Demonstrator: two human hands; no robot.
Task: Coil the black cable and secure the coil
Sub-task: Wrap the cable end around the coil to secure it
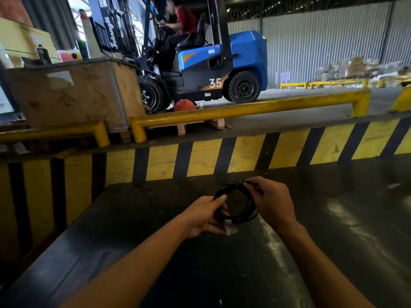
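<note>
The black cable (242,218) is wound into a round coil of several loops, held above the dark table (133,230). My left hand (203,215) grips the coil's left side, thumb on top. My right hand (270,202) holds the coil's upper right side and pinches a thin black end or tie between its fingertips. A small white tag (231,228) hangs from the bottom of the coil next to my left hand.
A yellow-and-black striped barrier (244,154) runs just beyond the table. Behind it are yellow guard rails (244,108), a wooden crate (73,92) on the left, and a blue forklift (211,63) with a person seated in it.
</note>
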